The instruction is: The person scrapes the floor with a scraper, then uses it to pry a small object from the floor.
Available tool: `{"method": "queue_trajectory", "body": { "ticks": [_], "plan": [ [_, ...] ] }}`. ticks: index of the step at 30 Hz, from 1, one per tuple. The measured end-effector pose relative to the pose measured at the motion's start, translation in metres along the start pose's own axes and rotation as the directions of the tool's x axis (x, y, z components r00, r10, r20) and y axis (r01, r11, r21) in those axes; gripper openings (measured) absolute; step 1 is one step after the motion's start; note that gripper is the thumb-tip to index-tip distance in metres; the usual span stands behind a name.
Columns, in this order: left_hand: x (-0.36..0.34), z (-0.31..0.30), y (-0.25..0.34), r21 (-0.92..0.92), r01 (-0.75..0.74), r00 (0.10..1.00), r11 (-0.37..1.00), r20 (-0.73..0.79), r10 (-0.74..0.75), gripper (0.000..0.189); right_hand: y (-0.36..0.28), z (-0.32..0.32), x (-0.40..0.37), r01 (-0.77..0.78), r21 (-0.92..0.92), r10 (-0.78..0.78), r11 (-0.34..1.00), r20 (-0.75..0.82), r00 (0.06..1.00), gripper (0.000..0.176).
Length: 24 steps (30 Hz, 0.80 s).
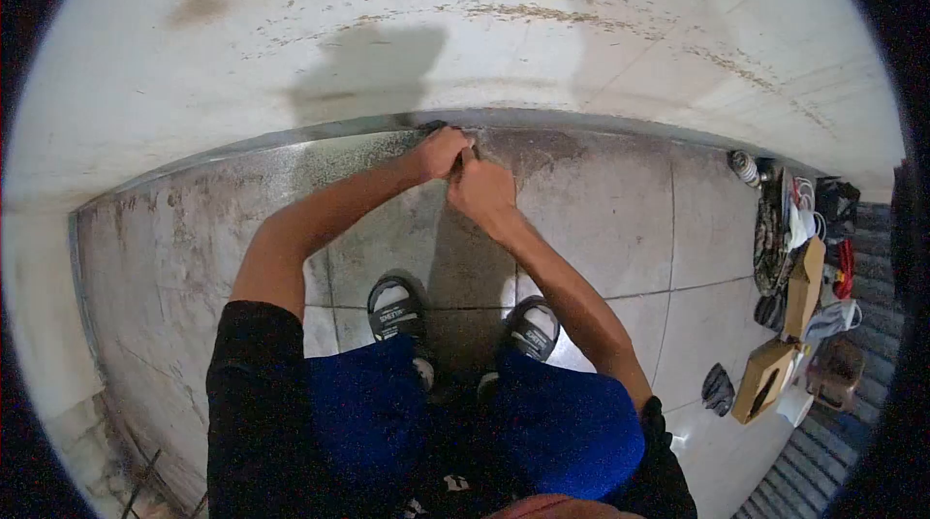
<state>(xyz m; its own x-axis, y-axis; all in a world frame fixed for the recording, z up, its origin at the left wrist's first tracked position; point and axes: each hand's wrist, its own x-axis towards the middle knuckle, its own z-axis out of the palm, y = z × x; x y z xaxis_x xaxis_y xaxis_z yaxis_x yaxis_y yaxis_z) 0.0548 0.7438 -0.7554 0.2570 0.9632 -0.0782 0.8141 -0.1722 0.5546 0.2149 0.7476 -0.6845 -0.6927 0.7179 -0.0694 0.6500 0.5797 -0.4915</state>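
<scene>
Pale wall (639, 73), streaked with brown scuffs, rises ahead of me from a stained tiled floor (601, 228), with a grey strip (581, 119) running along its foot. My shadow falls on that wall, just left of where I work. Both arms reach forward to the strip, and my hands meet there. My right hand (484, 188) is curled closed on a small dark thing (469, 154), whose end pokes up between the two hands; it is too small to make out. My left hand (443, 153) has its fingers bent in right beside it, near a dark piece (434, 125) at the wall's foot; I can't tell whether it grips that piece. Below, my blue-clad knees (572, 422) are bent, and I wear dark sandals (397, 306). Well apart, over to my right, lie two cardboard boxes (762, 385), a crumpled dark item (717, 390), a red thing (845, 269) and a brown stool (835, 372), beside a ridged grey surface (814, 456).
</scene>
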Motion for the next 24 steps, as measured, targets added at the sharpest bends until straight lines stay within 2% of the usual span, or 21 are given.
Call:
{"method": "queue_trajectory", "body": {
  "ticks": [3, 4, 7, 10, 13, 16, 19, 22, 24],
  "plan": [
    [0.003, 0.002, 0.006, -0.092, 0.017, 1.000, 0.996, 0.001, -0.017, 0.020, -0.004, -0.008, -0.011, 0.002, -0.018, -0.002, 1.000, -0.008, 1.000, 0.030],
    [-0.013, 0.000, 0.024, -0.084, -0.106, 0.974, 0.991, -0.211, 0.086, 0.020, -0.004, -0.009, -0.014, 0.003, -0.021, -0.003, 1.000, -0.007, 1.000, 0.030],
    [-0.014, -0.006, 0.033, 0.026, -0.057, 0.993, 0.998, -0.101, 0.059, 0.020, -0.001, -0.005, -0.019, -0.006, -0.013, 0.007, 1.000, 0.049, 0.999, 0.032],
    [0.010, -0.015, 0.018, 0.006, -0.010, 0.998, 1.000, 0.067, 0.010, 0.019, 0.001, -0.003, -0.002, -0.020, -0.064, 0.021, 0.998, 0.015, 1.000, 0.032],
    [-0.001, -0.010, 0.027, -0.052, -0.121, 0.990, 0.991, -0.084, 0.117, 0.018, 0.001, -0.009, -0.010, -0.018, -0.024, 0.019, 1.000, 0.047, 0.999, 0.034],
    [-0.012, 0.014, 0.030, 0.020, -0.111, 0.987, 0.994, -0.115, 0.112, 0.024, 0.002, -0.008, -0.027, -0.072, -0.038, 0.075, 0.997, 0.102, 0.992, 0.031],
    [0.010, -0.004, 0.031, -0.038, 0.072, 0.990, 0.997, 0.122, -0.067, 0.025, 0.007, -0.010, -0.013, -0.060, -0.036, 0.061, 0.998, 0.028, 0.998, 0.032],
    [0.020, 0.000, 0.014, -0.003, 0.049, 0.993, 0.999, 0.108, -0.048, 0.025, 0.010, -0.012, -0.001, -0.041, -0.060, 0.041, 0.997, -0.010, 0.999, 0.031],
    [0.008, 0.015, 0.018, 0.005, -0.020, 1.000, 1.000, -0.002, 0.020, 0.022, 0.010, -0.011, -0.016, -0.043, -0.039, 0.044, 0.998, 0.016, 0.999, 0.031]
  ]
}}
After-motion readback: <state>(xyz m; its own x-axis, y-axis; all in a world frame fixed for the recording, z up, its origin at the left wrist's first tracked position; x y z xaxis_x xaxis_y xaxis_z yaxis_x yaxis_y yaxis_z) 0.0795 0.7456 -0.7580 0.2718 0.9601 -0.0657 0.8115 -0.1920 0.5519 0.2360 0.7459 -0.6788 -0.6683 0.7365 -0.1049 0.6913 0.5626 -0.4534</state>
